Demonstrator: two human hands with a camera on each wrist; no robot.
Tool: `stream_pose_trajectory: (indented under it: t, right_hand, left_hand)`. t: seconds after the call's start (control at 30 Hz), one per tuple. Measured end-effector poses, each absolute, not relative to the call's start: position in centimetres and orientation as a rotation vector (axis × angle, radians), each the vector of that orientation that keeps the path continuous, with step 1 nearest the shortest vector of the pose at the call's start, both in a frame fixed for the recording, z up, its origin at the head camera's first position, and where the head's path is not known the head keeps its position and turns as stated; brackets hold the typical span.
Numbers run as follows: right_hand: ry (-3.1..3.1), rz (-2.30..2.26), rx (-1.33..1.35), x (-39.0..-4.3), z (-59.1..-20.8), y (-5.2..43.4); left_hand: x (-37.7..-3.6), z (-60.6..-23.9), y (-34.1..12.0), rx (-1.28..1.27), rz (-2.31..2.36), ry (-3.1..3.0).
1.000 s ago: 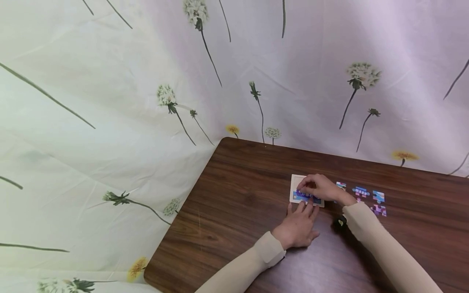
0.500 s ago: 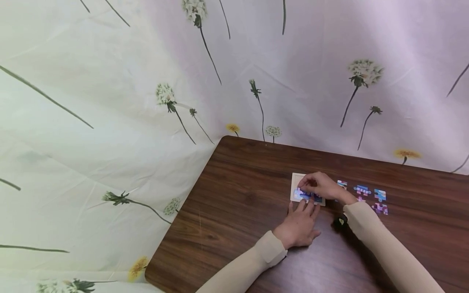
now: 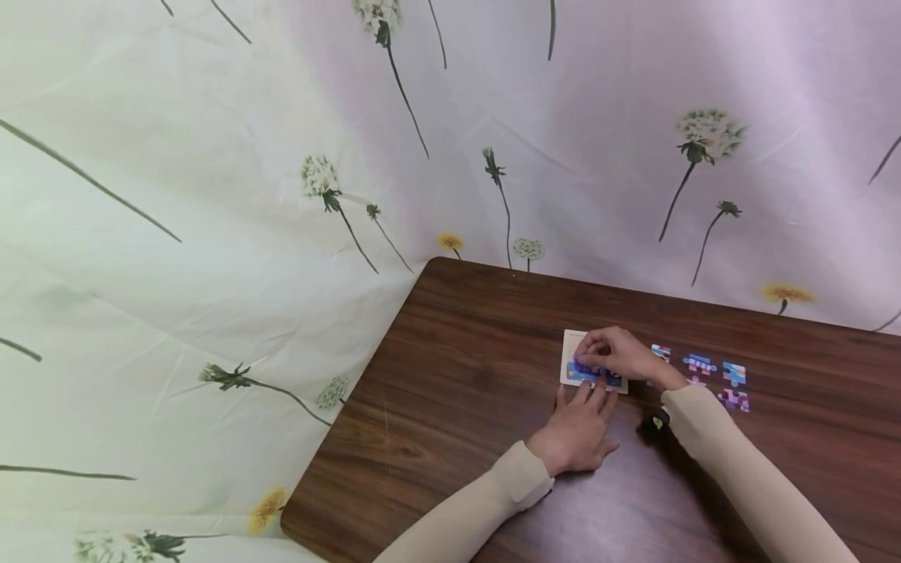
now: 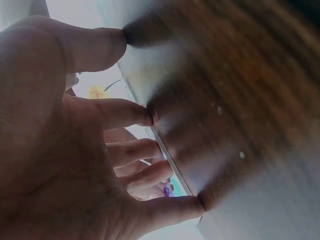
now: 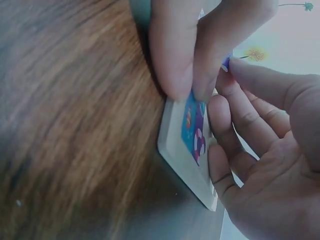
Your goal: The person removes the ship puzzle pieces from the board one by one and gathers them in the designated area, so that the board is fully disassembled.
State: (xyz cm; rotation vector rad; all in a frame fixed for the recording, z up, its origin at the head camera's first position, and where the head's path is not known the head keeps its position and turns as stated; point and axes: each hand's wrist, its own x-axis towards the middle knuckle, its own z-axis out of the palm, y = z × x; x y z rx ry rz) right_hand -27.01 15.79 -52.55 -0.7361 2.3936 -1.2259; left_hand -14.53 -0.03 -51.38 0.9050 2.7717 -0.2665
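puzzle tray (image 3: 572,342), a small pale board, lies flat on the wooden table (image 3: 464,344), well in from the back edge. blue and purple pieces already fill its near row (image 3: 586,374). the right hand (image 3: 614,353) sits over the tray with fingers curled down; in the right wrist view its fingertips (image 5: 235,67) pinch a small purple piece (image 5: 226,62) above the tray (image 5: 187,175). the left hand (image 3: 579,430) lies flat on the table just in front of the tray, fingers straight and spread, their tips touching the tray's near edge; the left wrist view shows those fingers (image 4: 127,114) pressed against the board's rim (image 4: 172,165), holding nothing. loose pieces (image 3: 711,374) in blue, pink and purple lie scattered on the table to the right of the tray, near the right wrist. both arms wear beige sleeves (image 3: 732,461). behind the table hangs a pale cloth (image 3: 281,156) printed with dandelions.
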Motion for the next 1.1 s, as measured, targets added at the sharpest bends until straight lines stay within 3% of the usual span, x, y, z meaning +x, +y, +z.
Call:
stream_pose_trajectory:
  t: [1.1]
  right_hand:
    - [2.433, -1.403, -0.65, -23.5, -51.6, 22.5]
  left_hand:
    - [-14.5, -51.2, 0.0, 0.857, -0.144, 2.756]
